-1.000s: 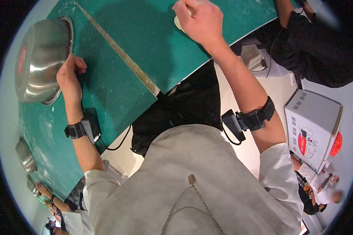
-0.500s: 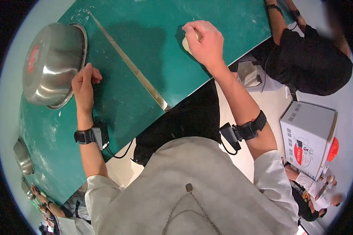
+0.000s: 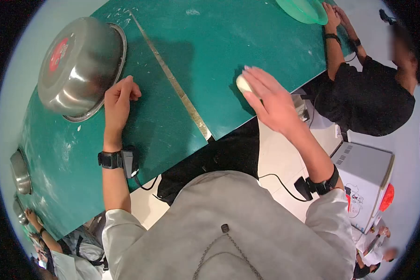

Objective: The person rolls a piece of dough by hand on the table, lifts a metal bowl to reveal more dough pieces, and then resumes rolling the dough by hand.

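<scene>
A pale piece of dough (image 3: 243,84) shows between the thumb and fingers of my right hand (image 3: 273,103), low over the green table (image 3: 210,60). Those fingers are stretched over its far side, and the palm hides the rest of it. My left hand (image 3: 120,101) is closed in a loose curl beside the rim of an upturned steel bowl (image 3: 86,65), with nothing visible in it. A metal strip (image 3: 172,80) runs across the tabletop between my two hands.
A green basin (image 3: 303,10) is at the far right, by the hands of a person in black (image 3: 359,93). Smaller steel bowls (image 3: 21,171) stand along the left edge. On the right is a white box (image 3: 366,179). Other people are at lower left and lower right.
My right hand has moved down and right with the dough, its fingers going from curled to stretched out. My left hand stays curled by the bowl. The view has shifted, bringing in the green basin.
</scene>
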Demonstrator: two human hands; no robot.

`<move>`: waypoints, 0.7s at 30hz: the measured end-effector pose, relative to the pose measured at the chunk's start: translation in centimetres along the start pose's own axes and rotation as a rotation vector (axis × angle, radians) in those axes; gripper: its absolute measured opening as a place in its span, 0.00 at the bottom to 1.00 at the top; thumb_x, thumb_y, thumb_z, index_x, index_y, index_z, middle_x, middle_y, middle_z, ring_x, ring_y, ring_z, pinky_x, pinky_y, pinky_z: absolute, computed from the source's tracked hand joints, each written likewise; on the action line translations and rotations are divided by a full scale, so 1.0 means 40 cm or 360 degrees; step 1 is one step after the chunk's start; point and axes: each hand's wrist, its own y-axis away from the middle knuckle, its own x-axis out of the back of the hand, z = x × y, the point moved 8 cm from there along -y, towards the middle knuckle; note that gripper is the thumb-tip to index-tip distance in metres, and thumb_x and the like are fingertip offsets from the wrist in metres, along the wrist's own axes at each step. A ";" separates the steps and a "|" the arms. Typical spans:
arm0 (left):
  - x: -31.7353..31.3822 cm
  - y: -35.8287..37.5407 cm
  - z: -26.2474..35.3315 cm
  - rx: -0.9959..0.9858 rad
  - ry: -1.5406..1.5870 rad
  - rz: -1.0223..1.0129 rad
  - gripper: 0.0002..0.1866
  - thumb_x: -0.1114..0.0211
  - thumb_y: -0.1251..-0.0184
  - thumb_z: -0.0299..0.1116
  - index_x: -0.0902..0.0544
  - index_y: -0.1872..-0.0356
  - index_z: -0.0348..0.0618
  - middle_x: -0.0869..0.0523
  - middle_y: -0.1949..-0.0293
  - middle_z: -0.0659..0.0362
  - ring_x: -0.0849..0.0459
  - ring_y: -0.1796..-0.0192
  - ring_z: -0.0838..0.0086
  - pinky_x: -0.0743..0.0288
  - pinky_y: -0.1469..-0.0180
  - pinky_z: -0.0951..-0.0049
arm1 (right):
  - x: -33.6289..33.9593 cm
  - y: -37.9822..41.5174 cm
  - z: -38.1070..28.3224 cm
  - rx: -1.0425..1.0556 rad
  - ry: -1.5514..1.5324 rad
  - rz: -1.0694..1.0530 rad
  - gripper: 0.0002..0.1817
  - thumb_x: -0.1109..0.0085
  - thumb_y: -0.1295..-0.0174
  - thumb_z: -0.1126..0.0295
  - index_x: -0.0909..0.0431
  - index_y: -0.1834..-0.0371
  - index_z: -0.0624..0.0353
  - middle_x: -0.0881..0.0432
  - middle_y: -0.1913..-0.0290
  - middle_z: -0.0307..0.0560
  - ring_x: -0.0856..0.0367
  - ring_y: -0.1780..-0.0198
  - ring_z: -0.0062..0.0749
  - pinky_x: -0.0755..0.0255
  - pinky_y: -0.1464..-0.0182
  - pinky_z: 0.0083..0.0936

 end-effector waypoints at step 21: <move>-0.003 0.005 0.021 -0.0012 -0.0047 0.0034 0.23 0.46 0.17 0.40 0.21 0.75 0.38 0.20 0.74 0.65 0.27 0.69 0.82 0.34 0.64 0.78 | -0.087 -0.320 0.074 -0.0129 0.0245 0.0913 0.26 0.45 0.31 0.52 0.23 0.39 0.60 0.28 0.33 0.63 0.32 0.31 0.59 0.41 0.29 0.53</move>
